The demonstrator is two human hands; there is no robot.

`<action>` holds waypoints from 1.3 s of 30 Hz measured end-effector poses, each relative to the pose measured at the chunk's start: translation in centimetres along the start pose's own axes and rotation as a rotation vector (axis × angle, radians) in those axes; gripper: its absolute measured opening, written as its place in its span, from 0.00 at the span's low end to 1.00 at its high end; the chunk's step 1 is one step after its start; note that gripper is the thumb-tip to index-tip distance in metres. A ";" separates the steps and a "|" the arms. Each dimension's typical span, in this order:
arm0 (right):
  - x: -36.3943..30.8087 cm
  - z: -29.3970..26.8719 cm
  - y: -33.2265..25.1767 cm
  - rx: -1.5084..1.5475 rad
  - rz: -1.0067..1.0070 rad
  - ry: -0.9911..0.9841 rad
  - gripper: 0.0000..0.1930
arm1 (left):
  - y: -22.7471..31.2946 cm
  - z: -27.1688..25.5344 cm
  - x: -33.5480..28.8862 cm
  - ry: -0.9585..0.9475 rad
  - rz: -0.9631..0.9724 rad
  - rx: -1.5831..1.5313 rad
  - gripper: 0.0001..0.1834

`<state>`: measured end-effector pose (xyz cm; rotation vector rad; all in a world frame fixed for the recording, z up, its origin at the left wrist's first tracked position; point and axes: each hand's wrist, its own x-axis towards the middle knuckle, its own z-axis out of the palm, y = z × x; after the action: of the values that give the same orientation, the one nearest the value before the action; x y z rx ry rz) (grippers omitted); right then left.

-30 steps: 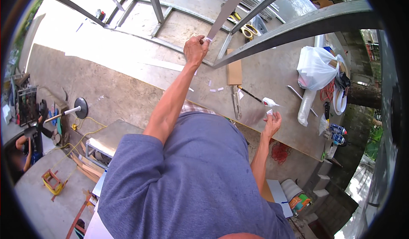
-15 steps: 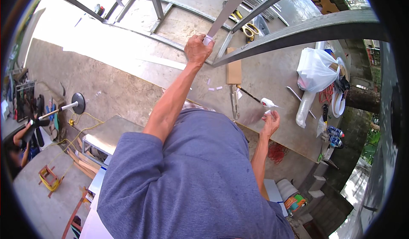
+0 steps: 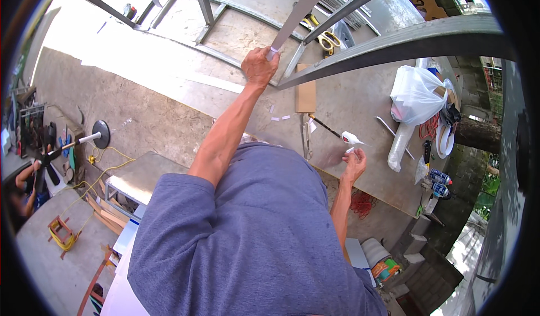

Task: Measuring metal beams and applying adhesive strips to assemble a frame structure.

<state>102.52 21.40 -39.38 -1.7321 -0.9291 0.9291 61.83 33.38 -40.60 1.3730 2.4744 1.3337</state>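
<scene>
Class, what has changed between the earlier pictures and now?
The left hand has shifted its fingers rightward over the near end of the grey strip. Nothing was visibly let go. The right hand still pinches a small white piece by the white bottle.

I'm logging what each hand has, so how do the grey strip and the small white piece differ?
The grey strip is long, while the white piece is tiny. The grey strip slants up from the left hand, reaching well beyond it; the white piece barely shows past the right hand. Both are held in the person's fingers.
</scene>
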 end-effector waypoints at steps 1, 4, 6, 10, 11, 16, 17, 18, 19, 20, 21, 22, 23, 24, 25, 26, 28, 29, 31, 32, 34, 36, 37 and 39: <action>0.0 0.0 0.0 0.006 0.004 -0.005 0.22 | -0.1 0.1 0.0 0.002 0.000 0.000 0.15; 0.0 0.0 0.2 0.022 0.017 -0.012 0.21 | -0.3 0.2 0.0 0.015 0.030 -0.012 0.15; 0.0 -0.1 0.3 0.033 0.026 -0.016 0.21 | -0.3 0.1 -0.1 0.017 0.028 -0.069 0.15; -0.1 -0.1 0.4 0.017 0.059 -0.017 0.20 | -0.3 0.0 -0.1 0.014 0.013 -0.087 0.15; -0.1 -0.1 0.4 0.018 0.066 -0.016 0.20 | -0.2 0.0 0.0 0.026 0.023 -0.098 0.14; -0.1 -0.2 0.5 0.024 0.078 -0.001 0.20 | 0.1 -0.3 -0.1 0.020 -0.017 -0.104 0.14; -0.1 -0.3 0.6 0.028 0.078 0.002 0.21 | 0.2 -0.3 0.0 0.012 -0.023 -0.090 0.14; -0.1 -0.2 0.6 0.028 0.078 0.000 0.21 | 0.2 -0.3 0.0 0.004 -0.029 -0.075 0.13; 0.0 -0.3 0.5 0.033 0.083 0.002 0.21 | 0.2 -0.2 0.0 0.005 -0.030 -0.074 0.13; 0.0 -0.3 0.5 0.037 0.088 0.003 0.21 | 0.2 -0.2 0.0 0.006 -0.046 -0.080 0.13; 0.0 -0.3 0.5 0.036 0.089 0.002 0.21 | 0.2 -0.1 0.0 0.007 -0.063 -0.086 0.13; 0.0 -0.3 0.5 0.038 0.085 -0.001 0.21 | 0.2 0.0 0.0 0.007 -0.064 -0.085 0.13; 0.0 -0.3 0.5 0.039 0.081 -0.005 0.21 | 0.2 0.1 0.0 0.007 -0.075 -0.086 0.14; 0.0 -0.3 0.5 0.039 0.082 -0.005 0.21 | 0.3 0.0 0.1 0.006 -0.085 -0.087 0.14; 0.0 -0.3 0.6 0.034 0.077 -0.006 0.21 | 0.3 0.0 0.1 0.005 -0.086 -0.086 0.14; 0.0 -0.4 0.6 0.029 0.072 -0.006 0.21 | 0.3 -0.1 0.2 -0.007 -0.092 -0.071 0.14; 0.1 -0.5 0.8 0.029 0.077 -0.012 0.21 | 0.5 -0.1 0.3 -0.021 -0.095 -0.055 0.15; 0.1 -0.5 0.9 0.028 0.080 -0.019 0.21 | 0.6 0.0 0.4 -0.024 -0.097 -0.054 0.14; 0.1 -0.2 0.7 0.031 0.067 -0.032 0.21 | 0.4 0.1 0.4 -0.024 -0.101 -0.048 0.14; 0.1 0.0 0.6 0.034 0.051 -0.042 0.21 | 0.4 0.2 0.4 -0.023 -0.098 -0.059 0.14; 0.2 0.3 0.2 0.033 0.053 -0.038 0.21 | 0.3 0.0 0.5 -0.024 -0.090 -0.069 0.15; 0.3 0.4 0.0 0.033 0.053 -0.033 0.21 | 0.1 -0.3 0.6 -0.104 -0.124 -0.141 0.20; 0.4 0.4 0.1 0.034 0.041 -0.031 0.21 | 0.0 -0.4 0.6 -0.105 -0.121 -0.140 0.20; 0.3 0.4 0.2 0.039 0.032 -0.023 0.21 | 0.0 -0.8 0.8 -0.165 -0.163 -0.180 0.30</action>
<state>102.35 21.72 -39.69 -1.7107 -0.8952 0.9834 61.05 33.39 -39.76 1.1640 2.2444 1.3137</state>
